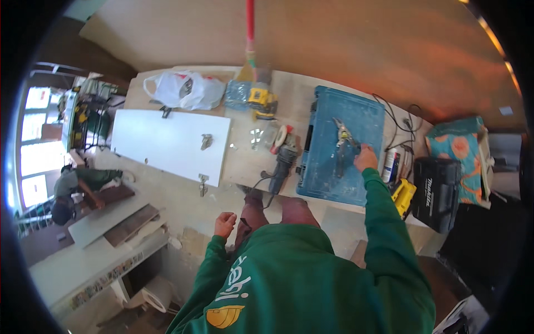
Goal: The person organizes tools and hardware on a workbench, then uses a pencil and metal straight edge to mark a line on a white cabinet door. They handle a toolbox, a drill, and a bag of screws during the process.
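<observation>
A pair of metal snips [343,136] with dark, spread handles lies on the closed blue tool case [325,181], on the right half of the worktable. Fingers of my right hand [366,159] are bent around the end of the snips' right handle, low over the case. Off the table's near edge, my left hand [225,224] hangs beside my thigh, its fingers curled in and nothing visible in them. An angle grinder [283,165] with a dark body rests just left of the case, its cord trailing over the near edge.
A white panel [167,136] with metal hinges [206,141] covers the table's left. Behind are a plastic bag [186,92] and a yellow power tool [263,100]. A spray can [391,165], yellow tool [404,197] and black case [436,195] stand right. Another person [83,192] crouches far left.
</observation>
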{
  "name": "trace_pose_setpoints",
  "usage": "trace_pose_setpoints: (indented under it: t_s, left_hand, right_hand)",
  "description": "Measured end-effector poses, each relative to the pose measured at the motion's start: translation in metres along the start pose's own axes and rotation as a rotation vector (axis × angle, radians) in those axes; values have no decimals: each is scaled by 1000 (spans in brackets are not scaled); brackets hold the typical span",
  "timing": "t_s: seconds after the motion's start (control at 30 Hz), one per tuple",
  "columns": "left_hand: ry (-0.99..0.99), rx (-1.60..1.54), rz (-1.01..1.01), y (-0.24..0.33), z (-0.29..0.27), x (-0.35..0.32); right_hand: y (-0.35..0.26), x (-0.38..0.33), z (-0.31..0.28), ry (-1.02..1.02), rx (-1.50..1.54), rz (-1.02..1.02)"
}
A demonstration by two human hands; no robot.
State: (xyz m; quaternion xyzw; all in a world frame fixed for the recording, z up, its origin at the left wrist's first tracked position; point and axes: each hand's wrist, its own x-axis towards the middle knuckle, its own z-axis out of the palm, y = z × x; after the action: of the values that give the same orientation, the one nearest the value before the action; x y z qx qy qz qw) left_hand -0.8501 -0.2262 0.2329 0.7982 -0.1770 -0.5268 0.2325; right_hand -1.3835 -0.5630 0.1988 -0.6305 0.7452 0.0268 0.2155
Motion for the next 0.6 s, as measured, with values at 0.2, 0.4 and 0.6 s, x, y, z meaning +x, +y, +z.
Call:
trace_pose_setpoints:
  t_s: [0.2, 0.4, 0.6]
  left_hand:
    - [88, -95, -78, -28, 13, -25]
    - [94, -182, -97, -49, 30, -27]
    - [87, -218, -82, -44, 13, -39]
  right_hand:
    - [-5, 9, 4, -163, 72, -207]
    - [-140, -77, 22, -289, 317, -369]
    - [-312, -101, 117, -484, 301, -297]
